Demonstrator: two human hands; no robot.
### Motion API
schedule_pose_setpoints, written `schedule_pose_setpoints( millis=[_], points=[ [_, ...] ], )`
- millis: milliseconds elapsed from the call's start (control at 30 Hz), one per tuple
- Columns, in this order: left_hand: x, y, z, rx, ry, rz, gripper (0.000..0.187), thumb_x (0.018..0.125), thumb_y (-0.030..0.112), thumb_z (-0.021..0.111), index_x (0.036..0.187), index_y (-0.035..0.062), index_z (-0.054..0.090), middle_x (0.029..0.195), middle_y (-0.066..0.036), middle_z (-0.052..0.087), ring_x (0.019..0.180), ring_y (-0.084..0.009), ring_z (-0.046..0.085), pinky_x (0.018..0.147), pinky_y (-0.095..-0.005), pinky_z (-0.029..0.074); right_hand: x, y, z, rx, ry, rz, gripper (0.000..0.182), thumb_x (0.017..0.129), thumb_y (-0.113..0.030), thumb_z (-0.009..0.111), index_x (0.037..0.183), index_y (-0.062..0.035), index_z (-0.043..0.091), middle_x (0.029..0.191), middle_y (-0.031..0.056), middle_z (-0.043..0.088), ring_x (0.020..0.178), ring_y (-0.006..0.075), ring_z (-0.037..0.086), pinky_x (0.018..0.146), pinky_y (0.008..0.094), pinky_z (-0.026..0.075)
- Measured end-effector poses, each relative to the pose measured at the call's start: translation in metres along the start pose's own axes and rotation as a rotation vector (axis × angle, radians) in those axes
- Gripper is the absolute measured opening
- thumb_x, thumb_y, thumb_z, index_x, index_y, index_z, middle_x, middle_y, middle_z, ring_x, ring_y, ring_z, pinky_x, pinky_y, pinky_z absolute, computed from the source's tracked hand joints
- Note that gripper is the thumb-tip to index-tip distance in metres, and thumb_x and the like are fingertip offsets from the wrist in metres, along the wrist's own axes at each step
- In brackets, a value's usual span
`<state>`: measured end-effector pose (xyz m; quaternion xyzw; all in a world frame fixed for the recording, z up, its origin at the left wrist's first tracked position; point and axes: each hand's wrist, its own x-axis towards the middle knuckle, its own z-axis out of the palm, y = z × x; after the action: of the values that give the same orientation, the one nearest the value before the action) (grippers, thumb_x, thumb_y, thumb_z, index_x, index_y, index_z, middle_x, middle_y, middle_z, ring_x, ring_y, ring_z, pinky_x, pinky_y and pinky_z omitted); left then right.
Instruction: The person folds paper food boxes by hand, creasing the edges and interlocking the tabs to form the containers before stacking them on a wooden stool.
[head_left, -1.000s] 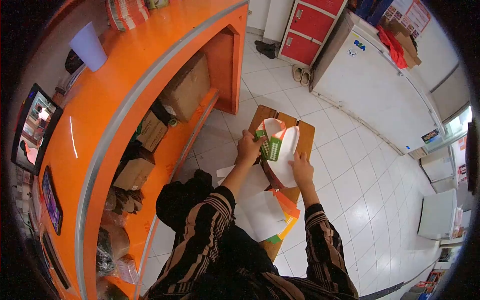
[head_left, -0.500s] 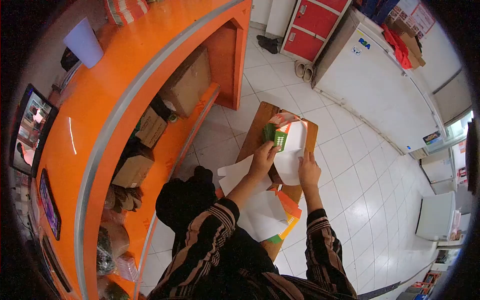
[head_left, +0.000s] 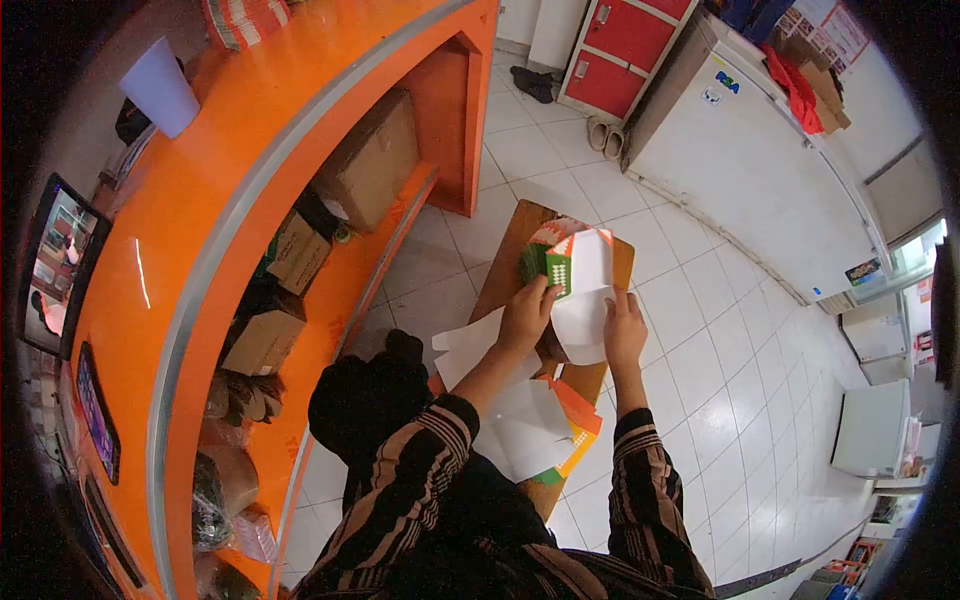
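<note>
A partly folded cardboard food box (head_left: 592, 262) is between my two hands over a wooden bench (head_left: 502, 247). Its inside is white, and its outer side is green and orange with a white pattern. My left hand (head_left: 528, 315) pinches the green side wall. On the right edge of the white flap, my right hand (head_left: 625, 328) has its fingers bent and closed on the card. Behind the box lie more green and orange printed pieces (head_left: 537, 258). Nearer my body are flat white sheets (head_left: 525, 425) and an orange and yellow printed carton blank (head_left: 582, 420).
An orange counter (head_left: 270, 130) curves along the left, with cardboard boxes (head_left: 262, 335) on its shelf. On top stand a pale cup (head_left: 162, 88) and a screen (head_left: 62, 260). A white chest freezer (head_left: 750, 160), red lockers (head_left: 625, 45) and shoes (head_left: 605, 138) are beyond the bench.
My right hand has shifted slightly up and right along the flap's edge. Orange corner flaps at the box's far end now stand more visibly. My left hand keeps its grip.
</note>
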<state>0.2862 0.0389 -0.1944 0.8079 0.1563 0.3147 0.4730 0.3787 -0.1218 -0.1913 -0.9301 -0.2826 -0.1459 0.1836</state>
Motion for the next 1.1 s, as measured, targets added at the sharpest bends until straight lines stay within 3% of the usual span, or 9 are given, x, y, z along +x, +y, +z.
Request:
schedule_pose_setpoints(
  millis=[233, 333, 400, 467, 667, 867, 1000, 1033, 1100],
  points=[
    [0.020, 0.005, -0.003, 0.098, -0.158, -0.311, 0.025, 0.085, 0.023, 0.061, 0.086, 0.0011, 0.048, 0.086, -0.021, 0.058, 0.081, -0.0384, 0.058, 0.064, -0.0446, 0.045, -0.004, -0.007, 0.009, -0.023, -0.312, 0.080, 0.061, 0.085, -0.020, 0.056, 0.139, -0.0160, 0.027, 0.113, 0.0188, 0.052, 0.091, 0.0376, 0.058, 0.072, 0.0444, 0.051],
    [0.028, -0.004, 0.000, 0.202, 0.037, -0.167, 0.022, 0.082, 0.019, 0.060, 0.096, 0.0031, 0.053, 0.115, -0.019, 0.051, 0.104, -0.0356, 0.052, 0.082, -0.0421, 0.044, -0.004, -0.004, 0.008, 0.035, -0.392, 0.096, 0.065, 0.085, -0.018, 0.055, 0.141, -0.0173, 0.023, 0.117, 0.0191, 0.051, 0.090, 0.0394, 0.059, 0.071, 0.0447, 0.051],
    [0.035, 0.002, -0.004, 0.509, 0.032, 0.524, 0.034, 0.080, 0.015, 0.057, 0.111, 0.0038, 0.052, 0.134, -0.016, 0.036, 0.123, -0.0345, 0.037, 0.100, -0.0412, 0.035, -0.006, 0.001, 0.009, 0.050, -0.383, 0.057, 0.067, 0.085, -0.017, 0.055, 0.142, -0.0180, 0.020, 0.119, 0.0193, 0.050, 0.090, 0.0400, 0.059, 0.071, 0.0450, 0.052],
    [0.040, 0.012, -0.003, 0.562, -0.017, 0.597, 0.046, 0.079, 0.009, 0.053, 0.124, 0.0019, 0.047, 0.137, -0.017, 0.036, 0.128, -0.0317, 0.033, 0.107, -0.0420, 0.028, -0.006, 0.003, 0.012, 0.062, -0.411, 0.033, 0.071, 0.084, -0.015, 0.055, 0.143, -0.0198, 0.016, 0.122, 0.0193, 0.049, 0.090, 0.0388, 0.060, 0.070, 0.0453, 0.052],
    [0.034, -0.045, 0.018, 0.470, -0.515, 0.079, 0.055, 0.086, 0.023, 0.045, 0.133, -0.0041, 0.035, 0.140, -0.019, 0.033, 0.132, -0.0308, 0.027, 0.111, -0.0391, 0.019, -0.012, -0.003, 0.008, 0.018, -0.473, -0.046, 0.073, 0.083, -0.011, 0.056, 0.142, -0.0293, 0.017, 0.112, 0.0176, 0.052, 0.090, 0.0380, 0.060, 0.072, 0.0453, 0.052],
    [0.035, -0.050, 0.016, 0.360, -0.610, -0.043, 0.054, 0.088, 0.027, 0.046, 0.130, -0.0049, 0.038, 0.139, -0.020, 0.034, 0.131, -0.0332, 0.028, 0.109, -0.0406, 0.024, -0.010, -0.006, 0.009, 0.010, -0.526, 0.036, 0.069, 0.081, -0.010, 0.057, 0.138, -0.0297, 0.026, 0.110, 0.0177, 0.050, 0.092, 0.0360, 0.058, 0.073, 0.0458, 0.051],
    [0.028, -0.016, -0.016, 0.360, -0.445, 0.207, 0.051, 0.082, 0.023, 0.060, 0.122, -0.0058, 0.047, 0.134, -0.020, 0.040, 0.130, -0.0348, 0.030, 0.108, -0.0429, 0.024, -0.017, -0.018, -0.013, 0.023, -0.195, -0.114, 0.055, 0.078, -0.006, 0.059, 0.130, -0.0162, 0.043, 0.110, 0.0176, 0.051, 0.106, 0.0331, 0.048, 0.084, 0.0448, 0.044],
    [0.028, -0.006, -0.024, 0.483, -0.257, 0.431, 0.043, 0.081, 0.029, 0.060, 0.113, -0.0009, 0.056, 0.120, -0.015, 0.056, 0.115, -0.0287, 0.050, 0.105, -0.0414, 0.029, -0.022, -0.024, -0.018, 0.106, -0.053, -0.115, 0.039, 0.076, -0.001, 0.059, 0.115, -0.0063, 0.054, 0.103, 0.0164, 0.053, 0.102, 0.0341, 0.050, 0.084, 0.0445, 0.043],
    [0.022, -0.001, -0.031, 0.306, -0.309, 0.432, 0.044, 0.080, 0.019, 0.061, 0.117, -0.0031, 0.052, 0.127, -0.018, 0.047, 0.124, -0.0328, 0.038, 0.106, -0.0434, 0.026, -0.057, -0.065, -0.052, 0.239, 0.162, -0.040, 0.018, 0.080, 0.002, 0.055, 0.098, 0.0018, 0.057, 0.094, 0.0166, 0.055, 0.093, 0.0350, 0.052, 0.078, 0.0422, 0.043]
  ],
)
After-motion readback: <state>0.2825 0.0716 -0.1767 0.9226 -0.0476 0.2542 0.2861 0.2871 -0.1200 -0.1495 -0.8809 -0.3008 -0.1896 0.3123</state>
